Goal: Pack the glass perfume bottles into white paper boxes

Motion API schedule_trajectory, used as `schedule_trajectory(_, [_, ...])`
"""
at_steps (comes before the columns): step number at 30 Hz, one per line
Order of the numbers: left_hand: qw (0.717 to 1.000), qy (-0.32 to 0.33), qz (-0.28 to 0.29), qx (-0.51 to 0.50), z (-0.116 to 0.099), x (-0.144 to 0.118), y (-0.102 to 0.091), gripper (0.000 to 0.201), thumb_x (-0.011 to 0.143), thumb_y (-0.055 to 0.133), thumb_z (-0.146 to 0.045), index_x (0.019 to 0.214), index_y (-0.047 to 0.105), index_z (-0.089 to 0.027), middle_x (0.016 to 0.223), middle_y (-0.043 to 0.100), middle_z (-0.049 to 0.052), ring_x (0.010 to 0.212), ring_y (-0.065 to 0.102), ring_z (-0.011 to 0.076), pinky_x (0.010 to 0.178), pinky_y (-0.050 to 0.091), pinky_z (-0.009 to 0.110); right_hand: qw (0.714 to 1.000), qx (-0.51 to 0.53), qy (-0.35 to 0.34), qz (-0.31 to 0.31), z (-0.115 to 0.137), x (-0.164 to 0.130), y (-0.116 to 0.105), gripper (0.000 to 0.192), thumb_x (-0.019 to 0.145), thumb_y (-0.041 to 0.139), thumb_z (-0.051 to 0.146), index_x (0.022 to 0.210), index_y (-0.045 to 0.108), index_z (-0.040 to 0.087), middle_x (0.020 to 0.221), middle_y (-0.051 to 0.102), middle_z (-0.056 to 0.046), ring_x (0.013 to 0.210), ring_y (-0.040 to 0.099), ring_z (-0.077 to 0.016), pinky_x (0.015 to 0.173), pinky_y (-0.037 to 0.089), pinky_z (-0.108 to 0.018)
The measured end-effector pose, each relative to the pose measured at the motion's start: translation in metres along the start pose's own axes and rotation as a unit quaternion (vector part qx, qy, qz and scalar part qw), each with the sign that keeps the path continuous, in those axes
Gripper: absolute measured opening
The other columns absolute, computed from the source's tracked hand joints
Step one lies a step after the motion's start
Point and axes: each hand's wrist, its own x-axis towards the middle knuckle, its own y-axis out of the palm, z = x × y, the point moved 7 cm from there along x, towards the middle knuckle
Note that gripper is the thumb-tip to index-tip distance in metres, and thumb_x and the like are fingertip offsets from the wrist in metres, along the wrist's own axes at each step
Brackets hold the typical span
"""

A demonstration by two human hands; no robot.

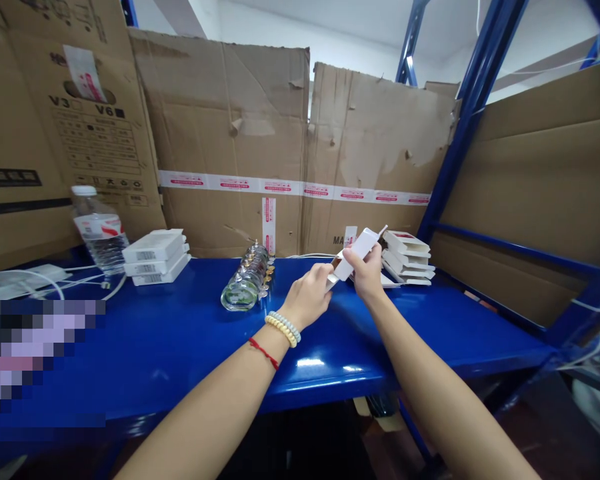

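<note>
Both hands hold one small white carton (357, 251) in the air above the blue shelf (190, 347). My left hand (309, 293) grips its lower end; my right hand (366, 272) grips its middle, with the upper flap sticking out past the fingers. Just behind the right hand lies a pile of flat white cartons (407, 258). A row of clear glass items (247, 283) with gold-coloured caps lies on the shelf left of my left hand.
A stack of closed white boxes (156, 255) and a water bottle (99, 233) stand at the left. White cables (35, 280) lie at the far left. Large cardboard boxes (230, 140) wall the back; a blue rack post (460, 127) rises at the right.
</note>
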Motion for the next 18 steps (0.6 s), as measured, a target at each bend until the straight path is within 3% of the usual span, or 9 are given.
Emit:
schedule_trajectory(12, [1.0, -0.014, 0.01, -0.026, 0.002, -0.003, 0.005, 0.039, 0.075, 0.059, -0.013, 0.11, 0.041, -0.02, 0.113, 0.057, 0.009, 0.099, 0.065, 0.0264, 0.081, 0.055, 0.038, 0.999, -0.036, -0.04, -0.001, 0.009, -0.007, 0.008, 0.07, 0.054, 0.082, 0.043, 0.104, 0.035, 0.026, 0.095, 0.052, 0.0, 0.084, 0.056, -0.0161, 0.082, 0.048, -0.035])
schedule_trajectory(18, [0.999, -0.019, 0.009, -0.036, 0.001, -0.001, 0.003, 0.067, 0.073, 0.061, -0.015, 0.131, 0.029, -0.018, 0.121, 0.055, 0.014, 0.106, 0.062, 0.0295, 0.086, 0.053, 0.044, 0.997, -0.04, -0.058, 0.017, 0.01, -0.008, 0.01, 0.067, 0.058, 0.079, 0.045, 0.106, 0.035, 0.026, 0.096, 0.052, -0.001, 0.086, 0.057, -0.0174, 0.084, 0.049, -0.037])
